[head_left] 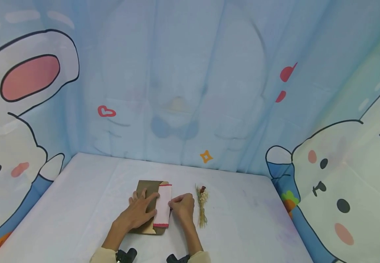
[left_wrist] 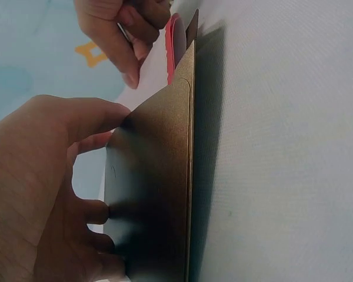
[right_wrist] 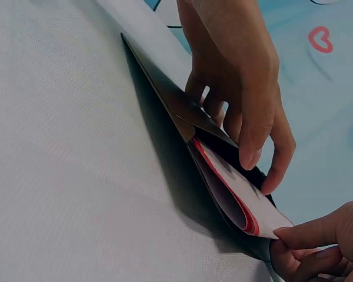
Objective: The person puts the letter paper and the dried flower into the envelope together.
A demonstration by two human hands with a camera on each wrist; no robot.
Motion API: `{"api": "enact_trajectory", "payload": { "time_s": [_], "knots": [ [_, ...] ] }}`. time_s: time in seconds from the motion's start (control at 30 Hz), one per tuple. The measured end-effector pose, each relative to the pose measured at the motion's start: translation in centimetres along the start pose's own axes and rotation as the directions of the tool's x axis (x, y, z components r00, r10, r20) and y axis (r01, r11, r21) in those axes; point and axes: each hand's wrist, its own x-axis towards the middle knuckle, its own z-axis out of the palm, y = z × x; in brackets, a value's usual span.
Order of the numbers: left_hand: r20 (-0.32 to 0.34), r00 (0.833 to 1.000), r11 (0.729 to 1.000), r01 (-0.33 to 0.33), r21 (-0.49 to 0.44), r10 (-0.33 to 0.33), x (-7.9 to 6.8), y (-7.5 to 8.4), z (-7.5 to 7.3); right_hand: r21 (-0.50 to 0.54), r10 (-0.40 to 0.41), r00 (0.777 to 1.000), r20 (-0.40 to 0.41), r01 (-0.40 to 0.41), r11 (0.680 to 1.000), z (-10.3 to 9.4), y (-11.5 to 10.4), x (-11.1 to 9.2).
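Observation:
A brown-gold envelope (head_left: 148,187) lies on the white tabletop in the head view. Over its right part is a folded white paper (head_left: 162,208) with red edges, partly tucked under the envelope's edge in the right wrist view. My left hand (head_left: 136,214) rests spread on the envelope, its index finger and thumb reaching the paper's left side. With thumb and fingers, my right hand (head_left: 184,207) pinches the paper's right edge; the fingers underneath are partly hidden. The left wrist view shows the envelope (left_wrist: 153,158) nearly edge-on under the left fingertips.
A small bunch of dried flowers (head_left: 202,204) with a dark red bloom lies just right of the right hand. The white table (head_left: 242,219) ends at a blue curtain (head_left: 183,73) printed with cartoon rabbits.

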Motion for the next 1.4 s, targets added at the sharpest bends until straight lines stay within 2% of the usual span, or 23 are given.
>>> {"api": "enact_trajectory", "payload": {
  "time_s": [0.37, 0.6, 1.2, 1.4],
  "knots": [
    [0.002, 1.000, 1.000, -0.011, -0.019, 0.011, 0.1, -0.5, 0.0, -0.029, -0.050, 0.999, -0.005, 0.050, 0.998, 0.9, -0.6, -0.2],
    [0.006, 1.000, 0.999, -0.019, -0.030, 0.019, 0.1, -0.6, 0.2, -0.023, -0.028, 0.999, 0.020, 0.029, 0.999, 1.4, -1.1, -0.6],
    [0.004, 1.000, 0.999, -0.023, -0.047, 0.023, 0.0, -0.6, 0.0, 0.033, -0.160, 0.985, 0.065, 0.158, 0.987, 2.5, -1.4, -1.3],
    [0.002, 1.000, 0.999, -0.012, -0.052, 0.012, 0.1, -0.7, 0.1, 0.024, -0.144, 0.988, 0.060, 0.143, 0.989, 3.0, -1.4, -1.4]
  ]
}}
